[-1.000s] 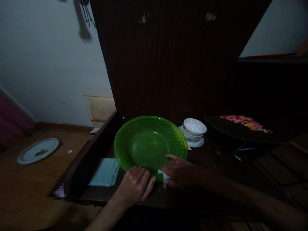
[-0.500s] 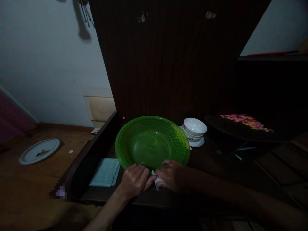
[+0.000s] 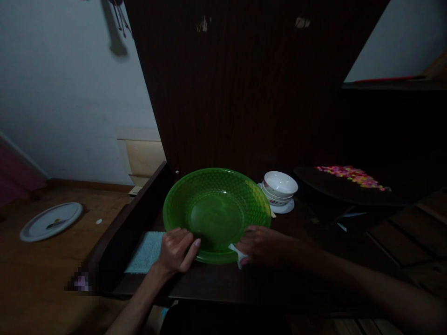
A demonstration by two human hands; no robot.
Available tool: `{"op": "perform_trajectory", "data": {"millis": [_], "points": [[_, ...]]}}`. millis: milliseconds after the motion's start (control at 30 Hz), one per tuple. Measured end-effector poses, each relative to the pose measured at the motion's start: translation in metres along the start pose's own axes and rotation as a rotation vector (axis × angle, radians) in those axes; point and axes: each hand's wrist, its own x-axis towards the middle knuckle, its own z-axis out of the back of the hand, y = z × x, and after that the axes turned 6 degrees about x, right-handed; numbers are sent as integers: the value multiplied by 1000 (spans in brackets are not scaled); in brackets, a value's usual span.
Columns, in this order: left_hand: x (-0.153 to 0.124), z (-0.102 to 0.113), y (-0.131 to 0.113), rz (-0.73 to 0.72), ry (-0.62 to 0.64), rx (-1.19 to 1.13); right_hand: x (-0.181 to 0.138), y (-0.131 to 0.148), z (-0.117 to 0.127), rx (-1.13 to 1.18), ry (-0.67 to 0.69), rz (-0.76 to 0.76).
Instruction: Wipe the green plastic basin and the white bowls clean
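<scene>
A wide green basin with a scale-like pattern and a yellowish patch on its right side sits on the dark wooden surface. My left hand is closed over its front left rim, fingers curled inside and thumb along the edge. At the front right rim, my right hand is closed on a thin white tissue, pressing it against the basin. Most of the tissue is hidden under the fingers. Under my left wrist lies a folded light-blue cloth, partly covered by that hand.
White bowls are stacked on a white plate right of the basin. A raised wooden side bounds the left. Farther right, a dark stool-like object bears colourful pieces. A white round lid-like object rests on the floor.
My hands have moved apart along the basin's front rim: the left hand went left, and the right hand went slightly right with the tissue. The view shifted a little.
</scene>
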Motion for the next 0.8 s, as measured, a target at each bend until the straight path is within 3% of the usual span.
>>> {"op": "perform_trajectory", "data": {"millis": [300, 467, 600, 800], "points": [[-1, 0, 15, 1, 15, -13, -33, -43, 6, -47, -73, -22], [1, 7, 16, -20, 83, 65, -42, -49, 5, -84, -62, -85], [5, 11, 2, -59, 138, 184, -36, -39, 2, -53, -85, -57], [12, 2, -44, -109, 253, 192, -19, -15, -3, 125, -128, -7]]}}
